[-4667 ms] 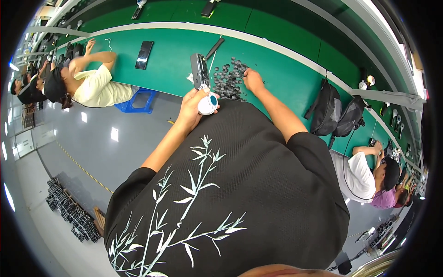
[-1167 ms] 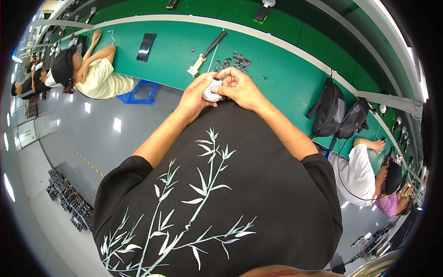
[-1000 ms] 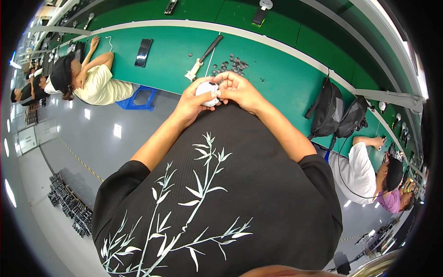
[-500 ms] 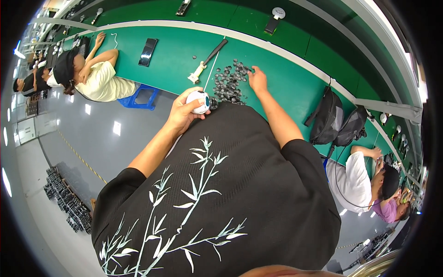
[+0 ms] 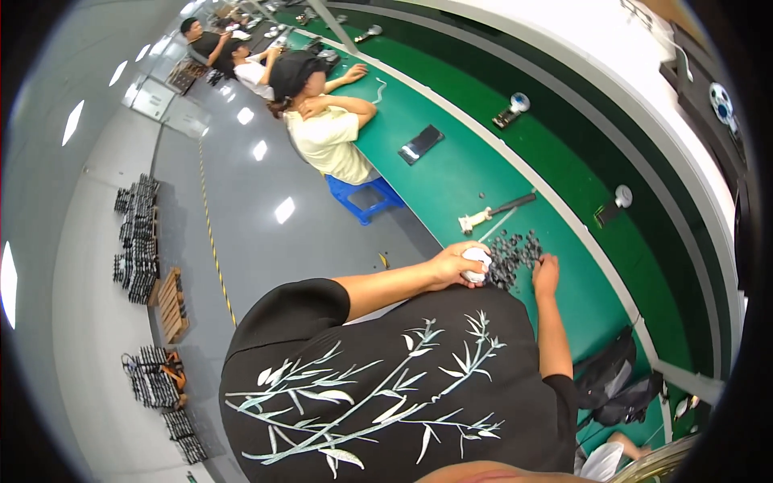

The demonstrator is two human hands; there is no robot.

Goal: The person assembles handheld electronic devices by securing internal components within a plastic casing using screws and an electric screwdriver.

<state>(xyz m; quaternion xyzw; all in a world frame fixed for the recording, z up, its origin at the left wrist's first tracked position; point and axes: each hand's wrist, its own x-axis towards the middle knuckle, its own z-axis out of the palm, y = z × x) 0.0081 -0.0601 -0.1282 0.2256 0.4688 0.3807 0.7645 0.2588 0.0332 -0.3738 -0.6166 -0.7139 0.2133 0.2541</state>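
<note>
A white rounded device (image 5: 477, 264) sits in the grip of my left hand (image 5: 452, 267), fingers wrapped round it, close to the near edge of the green table. Just right of it spreads a pile of small black disc-like pieces (image 5: 509, 256). My right hand (image 5: 547, 275) is at the pile's right side, its fingers bent together at the outer pieces. Whatever lies between those fingertips is too small to make out. Beyond the pile lies a tool with a black handle and a cream-coloured head (image 5: 477, 219).
A dark phone (image 5: 422, 145) lies farther left on the table (image 5: 451, 189), near a seated person (image 5: 326, 133) on a blue stool (image 5: 364, 198). Black backpacks (image 5: 608, 374) rest on the right. White round-headed devices (image 5: 623, 196) stand along the green surface behind.
The view has swung left, so the table and both hands appear farther right and lower. My left hand keeps its hold on the white device; my right hand stays at the pile's edge.
</note>
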